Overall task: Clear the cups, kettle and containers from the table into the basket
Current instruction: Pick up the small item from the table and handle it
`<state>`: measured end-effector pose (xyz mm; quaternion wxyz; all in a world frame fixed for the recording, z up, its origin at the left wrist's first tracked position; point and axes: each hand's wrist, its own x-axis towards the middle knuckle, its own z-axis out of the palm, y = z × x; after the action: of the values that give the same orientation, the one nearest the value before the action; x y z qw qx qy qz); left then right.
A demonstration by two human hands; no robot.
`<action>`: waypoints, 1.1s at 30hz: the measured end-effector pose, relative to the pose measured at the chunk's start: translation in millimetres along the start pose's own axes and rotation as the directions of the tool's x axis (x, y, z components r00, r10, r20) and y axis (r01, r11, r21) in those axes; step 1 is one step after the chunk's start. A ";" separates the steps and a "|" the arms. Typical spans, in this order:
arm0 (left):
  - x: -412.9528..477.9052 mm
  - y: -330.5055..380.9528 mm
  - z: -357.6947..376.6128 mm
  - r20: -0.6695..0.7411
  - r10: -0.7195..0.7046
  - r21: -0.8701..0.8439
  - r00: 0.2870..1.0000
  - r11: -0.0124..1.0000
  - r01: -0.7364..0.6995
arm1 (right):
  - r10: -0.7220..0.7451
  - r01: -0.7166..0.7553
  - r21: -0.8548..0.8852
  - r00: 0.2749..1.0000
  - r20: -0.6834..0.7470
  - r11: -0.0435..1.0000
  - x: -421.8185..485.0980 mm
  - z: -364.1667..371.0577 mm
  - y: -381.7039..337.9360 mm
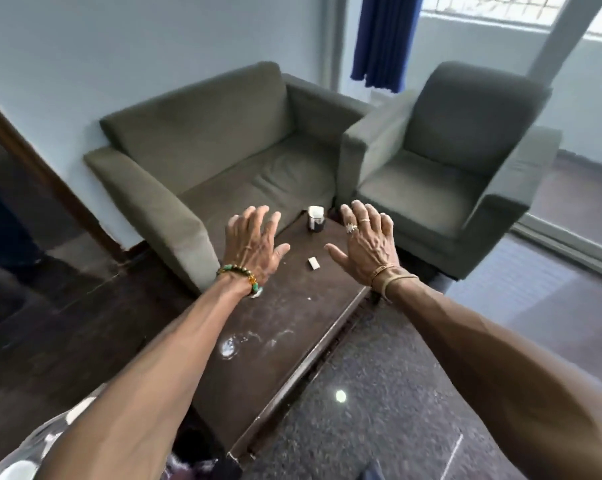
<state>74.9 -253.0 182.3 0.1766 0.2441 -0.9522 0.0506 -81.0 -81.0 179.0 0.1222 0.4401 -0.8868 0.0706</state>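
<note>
A dark wooden table point(279, 344) runs away from me. At its far end stands a small dark container point(316, 220) with a white top. A small white box point(313, 263) lies flat on the table between my hands. My left hand point(254, 245) hovers above the table with its fingers spread, holding nothing. My right hand point(369, 242) hovers the same way, to the right of the box and just short of the container. A white, shiny object point(33, 455) shows at the bottom left, mostly hidden by my left arm.
A grey two-seat sofa point(223, 143) stands behind the table, a grey armchair point(448, 168) to its right. White smudges point(230, 346) mark the tabletop. Speckled dark floor point(379, 393) lies to the right of the table.
</note>
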 end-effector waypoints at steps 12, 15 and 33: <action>80.7 165.7 69.6 0.108 0.107 -0.091 0.988 0.991 -0.097 | 0.240 -0.239 -0.027 0.968 0.073 0.971 -13.9 24.6 187.3; 92.7 194.6 86.1 0.143 0.139 -0.099 0.980 0.987 -0.126 | 0.285 -0.285 -0.017 0.953 0.099 0.958 -17.7 36.8 211.6; 250.1 256.1 187.8 0.227 0.289 -0.204 0.930 0.948 -0.245 | 0.437 -0.426 -0.097 0.876 0.203 0.899 84.1 89.5 308.1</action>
<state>-311.9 -174.8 94.8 0.0652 0.1000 -0.9920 -0.0398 -389.6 19.6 111.1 0.0152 0.2333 -0.9720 0.0251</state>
